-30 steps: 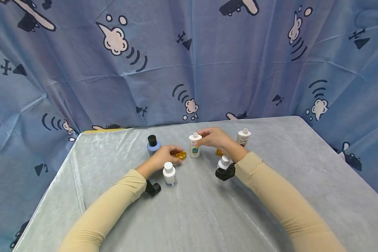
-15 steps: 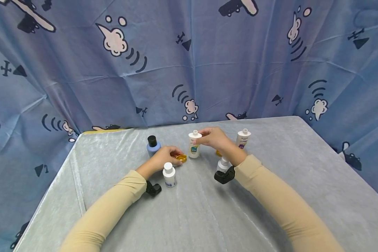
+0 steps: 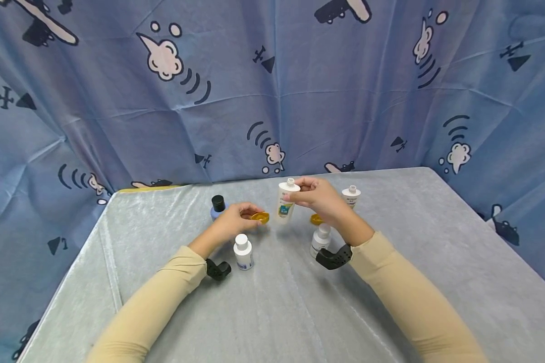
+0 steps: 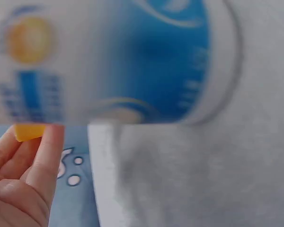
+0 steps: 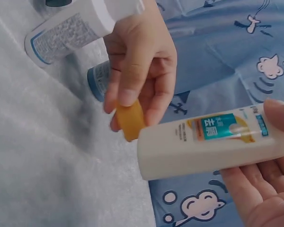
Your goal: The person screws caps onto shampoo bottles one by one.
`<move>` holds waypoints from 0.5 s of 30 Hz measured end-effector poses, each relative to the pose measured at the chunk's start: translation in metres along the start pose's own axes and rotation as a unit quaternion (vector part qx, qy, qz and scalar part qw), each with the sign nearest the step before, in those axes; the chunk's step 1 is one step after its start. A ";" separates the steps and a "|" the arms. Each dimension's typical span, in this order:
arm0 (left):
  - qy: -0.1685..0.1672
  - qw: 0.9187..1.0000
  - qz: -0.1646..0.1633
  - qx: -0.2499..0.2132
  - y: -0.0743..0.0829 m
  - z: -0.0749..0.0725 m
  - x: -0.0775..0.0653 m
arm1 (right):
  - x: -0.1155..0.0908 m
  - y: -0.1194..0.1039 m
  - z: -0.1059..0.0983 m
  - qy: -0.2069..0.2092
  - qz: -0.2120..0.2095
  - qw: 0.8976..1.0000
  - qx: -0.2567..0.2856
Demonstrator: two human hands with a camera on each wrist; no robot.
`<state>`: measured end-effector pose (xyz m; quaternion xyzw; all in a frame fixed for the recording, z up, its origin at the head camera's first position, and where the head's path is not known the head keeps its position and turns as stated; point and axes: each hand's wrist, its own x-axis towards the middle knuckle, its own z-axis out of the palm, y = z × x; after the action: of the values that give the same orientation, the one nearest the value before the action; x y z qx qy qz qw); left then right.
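Observation:
A yellow flip-style cap piece [image 3: 260,218] is pinched between thumb and fingers of my left hand [image 3: 232,221]; the right wrist view shows this yellow cap [image 5: 130,122] too. My right hand [image 3: 322,199] grips a white shampoo-like bottle [image 3: 284,207] with a bare neck and a teal-and-yellow label. That bottle is slightly tilted and raised off the table, its base near the yellow cap in the right wrist view. Close by my left wrist stands a white bottle [image 3: 243,256] with a white cap, large and blurred in the left wrist view.
Behind my left hand is a blue bottle [image 3: 218,205] with a black cap, partly hidden. Beside my right wrist stand another white-capped bottle [image 3: 320,241], a second yellow cap [image 3: 316,220] and a second uncapped white bottle [image 3: 351,194]. A patterned curtain [image 3: 236,136] hangs behind the grey table [image 3: 263,312].
My right hand has lifted the white bottle and shifted it slightly right, tilting it. My left hand has raised the yellow cap a little. The standing bottles have stayed in place.

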<state>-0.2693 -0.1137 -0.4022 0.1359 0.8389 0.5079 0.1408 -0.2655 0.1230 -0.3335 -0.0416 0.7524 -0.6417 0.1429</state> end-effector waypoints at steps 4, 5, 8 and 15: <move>0.014 1.000 0.002 -0.025 0.008 -0.005 -0.004 | -0.010 -0.002 -0.002 -0.004 0.002 1.000 -0.011; 0.018 0.999 0.001 -0.030 0.010 -0.006 -0.005 | -0.012 -0.002 -0.003 -0.006 0.001 1.000 -0.016; 0.034 0.998 0.004 -0.049 0.019 -0.010 -0.010 | -0.019 -0.001 -0.004 -0.013 -0.006 1.000 -0.027; 0.083 0.991 0.039 -0.095 0.038 -0.015 -0.023 | -0.037 0.000 -0.007 -0.028 -0.040 0.997 -0.056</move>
<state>-0.2504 -0.1175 -0.3593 0.1119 0.7898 0.5998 0.0626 -0.2319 0.1394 -0.3267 -0.0978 0.7806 -0.6023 0.1353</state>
